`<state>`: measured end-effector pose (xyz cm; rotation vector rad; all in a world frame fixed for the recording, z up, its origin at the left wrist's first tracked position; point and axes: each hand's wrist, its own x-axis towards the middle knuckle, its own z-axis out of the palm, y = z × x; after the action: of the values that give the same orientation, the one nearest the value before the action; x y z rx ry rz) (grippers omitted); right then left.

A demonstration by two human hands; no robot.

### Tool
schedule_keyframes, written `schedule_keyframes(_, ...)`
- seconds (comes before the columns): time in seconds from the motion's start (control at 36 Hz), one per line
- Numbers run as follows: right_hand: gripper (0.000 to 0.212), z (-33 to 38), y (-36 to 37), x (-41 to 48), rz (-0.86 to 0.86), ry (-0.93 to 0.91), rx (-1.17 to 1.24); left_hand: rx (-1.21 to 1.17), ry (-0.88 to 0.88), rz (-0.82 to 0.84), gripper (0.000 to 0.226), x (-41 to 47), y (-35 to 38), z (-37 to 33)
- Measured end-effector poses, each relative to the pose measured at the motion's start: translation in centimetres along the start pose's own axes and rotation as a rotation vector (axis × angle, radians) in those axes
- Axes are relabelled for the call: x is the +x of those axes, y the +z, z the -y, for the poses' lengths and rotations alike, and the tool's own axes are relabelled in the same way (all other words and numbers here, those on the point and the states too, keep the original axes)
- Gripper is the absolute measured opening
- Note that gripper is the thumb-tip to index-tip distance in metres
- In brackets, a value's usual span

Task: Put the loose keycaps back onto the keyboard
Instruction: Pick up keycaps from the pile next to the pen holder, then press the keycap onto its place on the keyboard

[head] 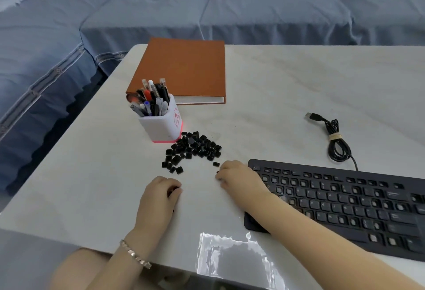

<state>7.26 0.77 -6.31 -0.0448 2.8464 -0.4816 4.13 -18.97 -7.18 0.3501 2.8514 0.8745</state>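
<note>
A black keyboard lies at the right of the white table, with several bare key sockets showing among its keys. A pile of loose black keycaps sits left of it, in front of the pen cup. My right hand rests by the keyboard's top-left corner, its curled fingertips on a keycap at the pile's near edge; my forearm crosses the keyboard's left end. My left hand lies on the table below the pile with fingers curled round a dark keycap.
A white pen cup full of pens stands just behind the keycaps. An orange book lies farther back. The keyboard's coiled USB cable rests behind the keyboard. A blue sofa surrounds the table; the table's left edge runs diagonally.
</note>
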Motion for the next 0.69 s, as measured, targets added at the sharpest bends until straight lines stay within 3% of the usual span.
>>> schedule_keyframes(0.22, 0.025, 0.4, -0.9, 0.2, -0.028, 0.026, -0.030, -0.031, 0.007, 0.000, 0.009, 1.0, 0.4, -0.9)
schedule_keyframes(0.33, 0.032, 0.5, -0.9, -0.1, -0.111, 0.062, 0.123, -0.159, -0.029, -0.017, 0.011, 1.5, 0.6, -1.6)
schedule_keyframes(0.47, 0.019, 0.6, -2.2, -1.9, -0.249, 0.194, 0.845, -0.304, -0.081, -0.054, 0.017, 1.8, 1.0, -2.6)
schedule_keyframes(0.58, 0.021, 0.7, -4.9, -4.3, -0.101, 0.290, 1.606, -0.465, -0.118, -0.088, 0.028, 1.7, 0.6, -4.2)
schedule_keyframes(0.69, 0.016, 0.3, -7.1, -6.5, -0.054, 0.288, 2.010, -0.668, -0.148, -0.026, 0.028, 1.3, 0.0, -6.7)
